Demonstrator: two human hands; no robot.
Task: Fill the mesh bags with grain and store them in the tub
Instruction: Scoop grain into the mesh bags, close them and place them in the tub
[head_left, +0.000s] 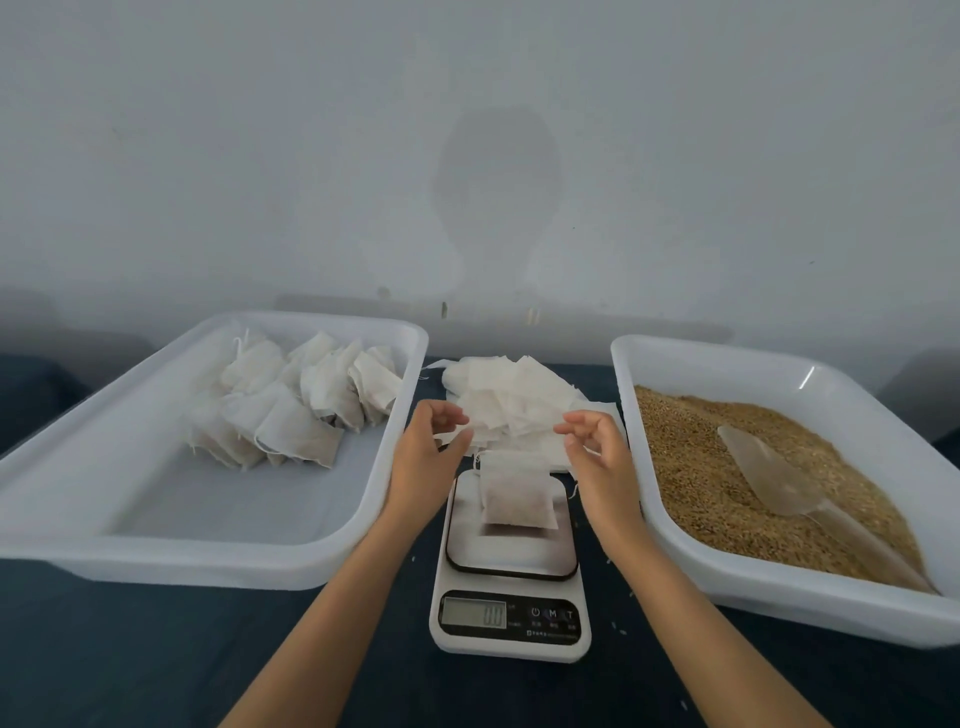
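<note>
Here, labelled left to right across the dark table (156, 649):

Left tub (218, 564): one white tub, at left; holds a heap of filled mesh bags (291, 410) in its far half, roughly a dozen, exact count not readable where overlapped.

Empty bags (511, 400): one loose pile of flat white mesh bags, far centre, between the two tubs; number not countable.

Scale (511, 566): one digital kitchen scale, near centre; display lit, digits too small to read with certainty.

Bag on scale (517, 491): one filled mesh bag, resting on the far part of the platform, drawstring end toward the pile.

Right tub (779, 597): one white tub, at right; filled with brown grain (691, 457).

Scoop (769, 478): one translucent scoop, lying on the grain, handle toward the near right corner.

Left hand (431, 457): raised above the far left of the scale, fingers loosely curled, thumb and fingertips close together; possibly on a thin drawstring, cannot tell.

Right hand (597, 457): raised above the far right of the scale, fingers loosely curled with thumb near forefinger; grasp on a string cannot be told.

Hands: two, either side of the bag on the scale, not touching its body.
</note>
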